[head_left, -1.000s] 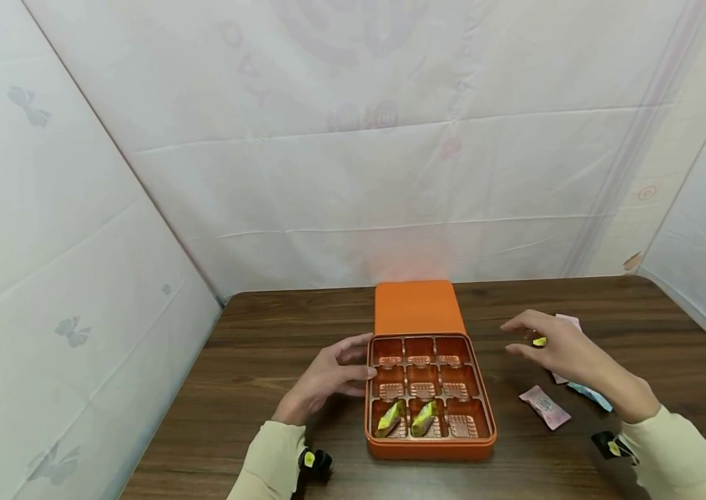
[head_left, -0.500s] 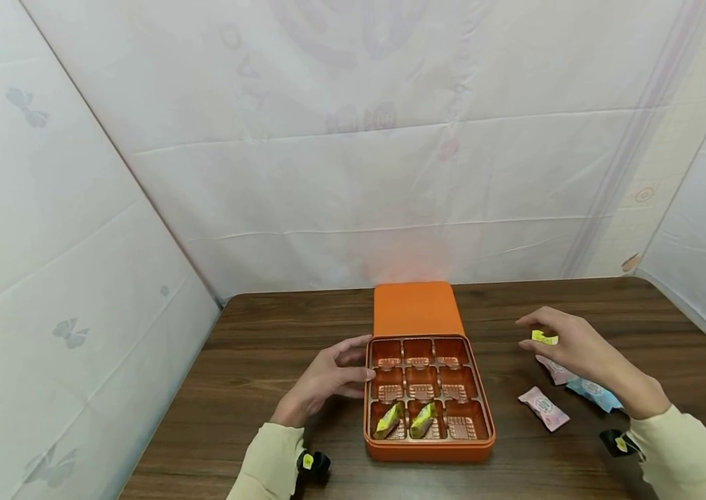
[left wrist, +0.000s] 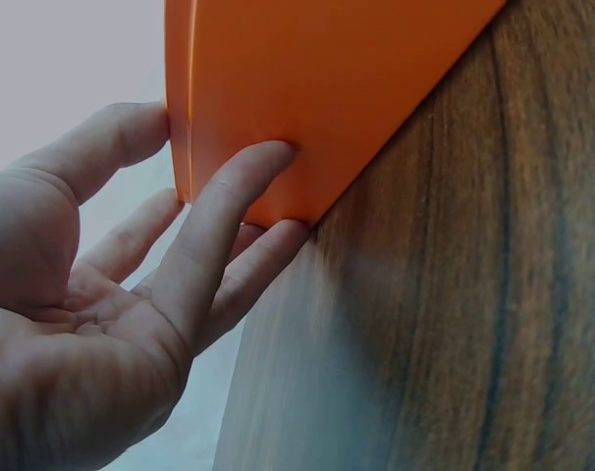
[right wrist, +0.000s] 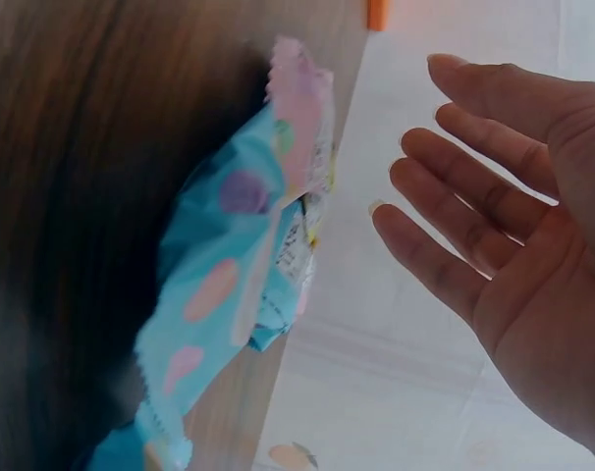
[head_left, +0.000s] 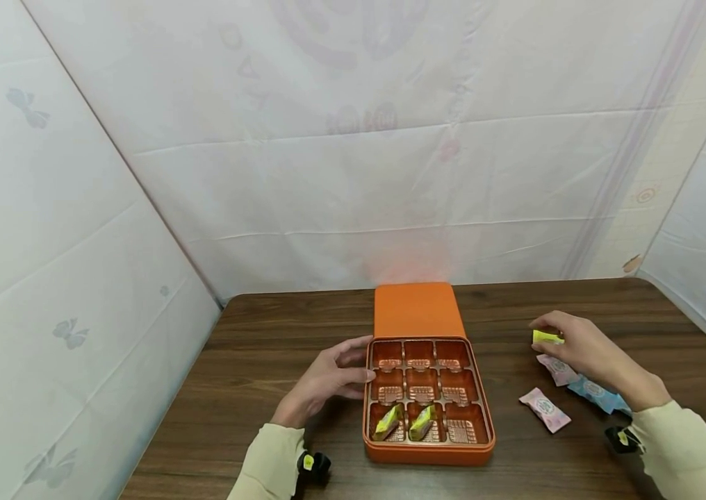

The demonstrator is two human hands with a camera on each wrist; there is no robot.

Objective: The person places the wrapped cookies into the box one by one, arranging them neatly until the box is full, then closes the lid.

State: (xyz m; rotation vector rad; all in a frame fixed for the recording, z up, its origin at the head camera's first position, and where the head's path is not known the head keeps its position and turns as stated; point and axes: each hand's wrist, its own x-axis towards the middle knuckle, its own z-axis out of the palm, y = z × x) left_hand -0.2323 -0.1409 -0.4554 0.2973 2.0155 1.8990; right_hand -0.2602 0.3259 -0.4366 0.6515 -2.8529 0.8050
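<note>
Orange box point(head_left: 418, 309) | copper-brown tray point(head_left: 426, 389) | yellow-green sweets point(head_left: 389, 421) | pink packet point(head_left: 544, 407) | blue, pastel-dotted packet point(right wrist: 234, 294) | dark wood-grain tabletop point(head_left: 253, 347)
</note>
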